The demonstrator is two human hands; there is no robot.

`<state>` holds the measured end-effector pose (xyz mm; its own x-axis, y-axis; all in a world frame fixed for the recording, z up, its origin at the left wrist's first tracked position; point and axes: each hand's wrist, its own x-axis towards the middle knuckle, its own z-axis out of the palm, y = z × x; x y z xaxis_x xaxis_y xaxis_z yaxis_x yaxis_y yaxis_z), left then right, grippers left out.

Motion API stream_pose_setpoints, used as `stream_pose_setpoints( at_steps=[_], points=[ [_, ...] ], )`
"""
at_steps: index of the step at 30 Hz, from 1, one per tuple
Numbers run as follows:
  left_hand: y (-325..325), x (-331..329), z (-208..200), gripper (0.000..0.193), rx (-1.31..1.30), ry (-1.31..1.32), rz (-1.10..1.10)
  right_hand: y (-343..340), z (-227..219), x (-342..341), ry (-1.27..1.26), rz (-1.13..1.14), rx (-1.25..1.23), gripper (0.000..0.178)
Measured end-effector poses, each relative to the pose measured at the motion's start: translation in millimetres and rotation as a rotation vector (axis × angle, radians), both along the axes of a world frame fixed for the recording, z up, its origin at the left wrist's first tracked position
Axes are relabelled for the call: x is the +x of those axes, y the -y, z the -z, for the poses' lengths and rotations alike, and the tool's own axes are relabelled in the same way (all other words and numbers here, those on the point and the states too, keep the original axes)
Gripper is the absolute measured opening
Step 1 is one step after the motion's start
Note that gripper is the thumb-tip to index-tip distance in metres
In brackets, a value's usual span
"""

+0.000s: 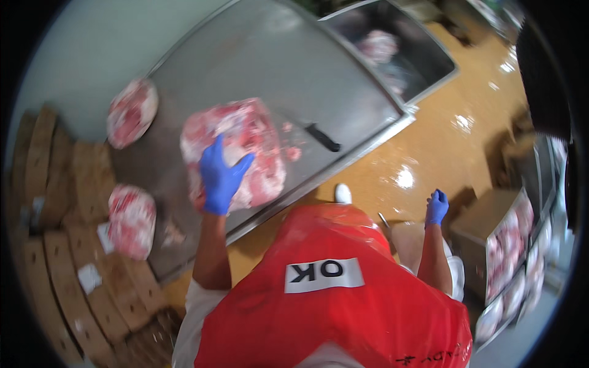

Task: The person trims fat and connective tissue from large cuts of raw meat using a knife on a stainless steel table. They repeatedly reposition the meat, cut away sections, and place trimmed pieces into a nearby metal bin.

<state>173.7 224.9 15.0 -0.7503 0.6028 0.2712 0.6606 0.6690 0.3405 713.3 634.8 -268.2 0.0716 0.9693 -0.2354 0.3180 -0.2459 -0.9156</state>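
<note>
My left hand (222, 173), in a blue glove, lies on a large slab of raw meat (262, 138) with thumb and fingers spread. The slab is pink and marbled with white fat, resting near the front edge of a metal table (245, 58). My right hand (437, 207), also gloved in blue, hangs off to the right, away from the table. Its fingers are curled in, and nothing shows in them. To the right of the slab lies a black-handled knife (323, 137), beside small meat scraps (294, 153).
Two more meat pieces, one far left (132, 113) and one nearer (132, 222), rest along the table's left side. Stacked cardboard boxes (92, 294) stand at left. A metal bin (423, 80) with meat adjoins the table. An open carton (491, 214) stands at right, near packed meat.
</note>
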Motion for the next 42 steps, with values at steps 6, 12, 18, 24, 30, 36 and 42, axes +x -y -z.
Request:
stream_pose_setpoints(
  at_steps=[6,12,18,24,30,36,42],
  points=[
    [-3.0,35.8,28.9,0.05,-0.085,-0.275,-0.125,59.5,-108.9,-255.3,0.206,-1.017,0.77,0.031],
    [-52.4,76.3,31.1,0.083,-0.304,-0.407,-0.563,46.7,-107.8,-337.3,0.35,-1.34,0.721,0.052],
    [-45.9,66.0,38.5,0.073,-0.153,-0.211,-0.658,63.2,-84.9,-365.0,0.476,-1.453,0.648,0.05],
    [-33.3,68.6,40.0,0.067,0.032,-0.274,-0.636,57.5,-93.8,-363.1,0.439,-1.416,0.226,0.037],
    [-12.4,64.9,41.5,0.06,0.065,-0.27,-0.553,35.0,-116.5,-313.6,0.152,-1.406,0.098,0.028],
    [5.1,62.5,38.3,0.058,0.114,-0.271,-0.449,33.1,-154.3,-267.2,-0.142,-1.339,0.026,0.03],
    [17.7,55.8,46.0,0.062,0.268,-0.302,-0.521,40.9,-202.7,-257.3,-0.142,-1.464,0.033,0.033]
  ],
)
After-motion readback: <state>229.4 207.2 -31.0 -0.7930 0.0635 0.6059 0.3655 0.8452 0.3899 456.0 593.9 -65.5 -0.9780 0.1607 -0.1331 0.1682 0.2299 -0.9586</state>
